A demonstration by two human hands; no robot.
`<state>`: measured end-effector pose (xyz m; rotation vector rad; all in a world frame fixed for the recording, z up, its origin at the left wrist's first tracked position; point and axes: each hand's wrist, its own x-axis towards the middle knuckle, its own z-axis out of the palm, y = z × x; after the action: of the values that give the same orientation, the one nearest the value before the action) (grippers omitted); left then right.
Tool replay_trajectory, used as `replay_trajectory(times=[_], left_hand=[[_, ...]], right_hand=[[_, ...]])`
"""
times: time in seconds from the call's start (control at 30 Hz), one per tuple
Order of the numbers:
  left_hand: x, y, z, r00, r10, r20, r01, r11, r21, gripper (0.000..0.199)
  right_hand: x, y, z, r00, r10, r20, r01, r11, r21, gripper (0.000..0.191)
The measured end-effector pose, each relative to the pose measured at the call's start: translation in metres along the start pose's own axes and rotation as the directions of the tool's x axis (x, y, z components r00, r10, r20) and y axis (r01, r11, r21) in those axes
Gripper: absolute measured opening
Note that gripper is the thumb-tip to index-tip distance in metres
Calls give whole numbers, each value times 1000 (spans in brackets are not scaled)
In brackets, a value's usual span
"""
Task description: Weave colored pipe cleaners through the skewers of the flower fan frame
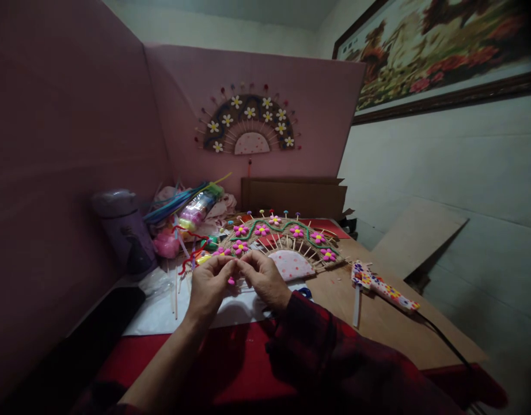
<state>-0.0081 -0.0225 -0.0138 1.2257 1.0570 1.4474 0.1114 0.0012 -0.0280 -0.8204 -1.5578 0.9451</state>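
My left hand point(207, 288) and my right hand point(266, 281) meet fingertip to fingertip over the white paper point(243, 314). Both are closed in a pinch, and whatever sits between the fingertips is too small or hidden to name. A small pink piece point(231, 281) shows just under the left fingers; I cannot tell if it is held. Right behind my hands lies a fan-shaped craft point(287, 227) wrapped in twine, with pink flowers, a wavy green line, sticks and a spotted half-round base point(291, 265). My hands hide part of its left side.
A floral glue gun point(386, 288) with a cord lies on the brown board point(334, 311) at right. Left stand a purple flask point(125, 233), packed coloured clay point(200, 207) and thin sticks point(176, 291). A finished fan point(250, 118) hangs on the pink panel; cardboard point(291, 196) stands below.
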Motion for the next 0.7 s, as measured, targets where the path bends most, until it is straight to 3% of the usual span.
replay_trajectory(times=[0.1, 0.23, 0.4, 0.57, 0.7], left_hand=[[2, 1, -2, 999, 31, 41, -33, 999, 40, 26], [1, -6, 4, 997, 78, -1, -77, 991, 107, 23], [0, -13, 8, 961, 266, -74, -226, 912, 341, 16], [7, -10, -1, 999, 28, 44, -33, 992, 119, 24], [6, -4, -4, 998, -23, 58, 18, 997, 74, 27]], right_hand=[[0, 1, -1, 998, -57, 12, 58, 994, -93, 23], [-5, 3, 2, 994, -111, -19, 105, 974, -199, 18], [-8, 4, 4, 988, -121, -92, 83, 938, -335, 14], [-2, 1, -3, 996, -89, -13, 81, 955, -284, 17], [-1, -1, -5, 996, -90, -16, 82, 958, -275, 18]])
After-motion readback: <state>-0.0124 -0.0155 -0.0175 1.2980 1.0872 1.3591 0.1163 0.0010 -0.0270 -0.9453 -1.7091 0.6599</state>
